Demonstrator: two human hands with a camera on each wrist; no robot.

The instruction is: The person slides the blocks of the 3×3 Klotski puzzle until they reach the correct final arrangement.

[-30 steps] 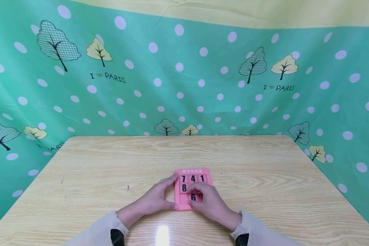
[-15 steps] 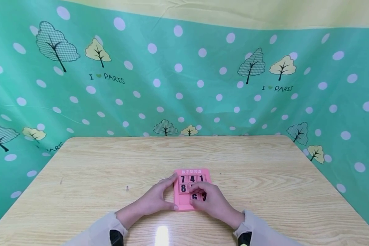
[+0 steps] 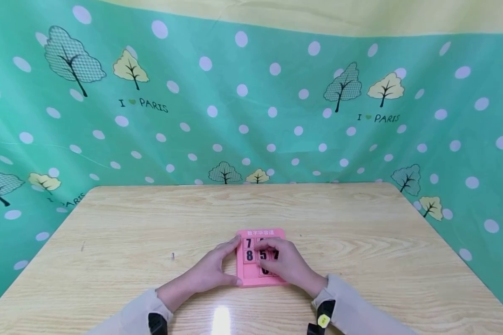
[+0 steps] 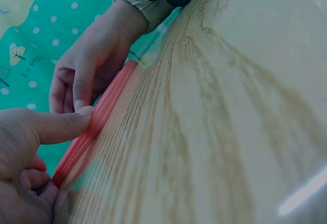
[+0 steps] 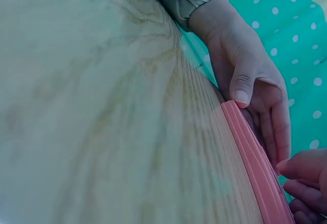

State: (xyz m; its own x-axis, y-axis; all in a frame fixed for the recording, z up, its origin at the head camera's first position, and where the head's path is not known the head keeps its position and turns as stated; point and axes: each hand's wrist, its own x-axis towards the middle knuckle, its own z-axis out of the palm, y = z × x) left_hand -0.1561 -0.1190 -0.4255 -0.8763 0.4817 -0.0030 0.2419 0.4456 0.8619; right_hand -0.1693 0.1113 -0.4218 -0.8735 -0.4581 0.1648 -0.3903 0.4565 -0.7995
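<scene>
A pink number slide puzzle lies flat on the table, with white characters along its top rim. My left hand grips its left side, the thumb at the lower left corner and the fingers at the upper left. Over the tiles, my right hand has its fingers bent and its thumb apart from the index finger. Tiles 7, 8 and 5 show; the bottom left slot is bare. The right hand partly covers other tiles. The wrist views show the puzzle's pink edge side-on.
The wood-grain table extends around the puzzle on all sides. Behind it hangs a green dotted cloth with printed trees. A bright light reflection lies near the front. Dark straps with devices sit at both wrists.
My right hand has shifted slightly up the board, uncovering the 5 tile and covering most of the 4 and 1. My left hand keeps its grip on the puzzle's side.
</scene>
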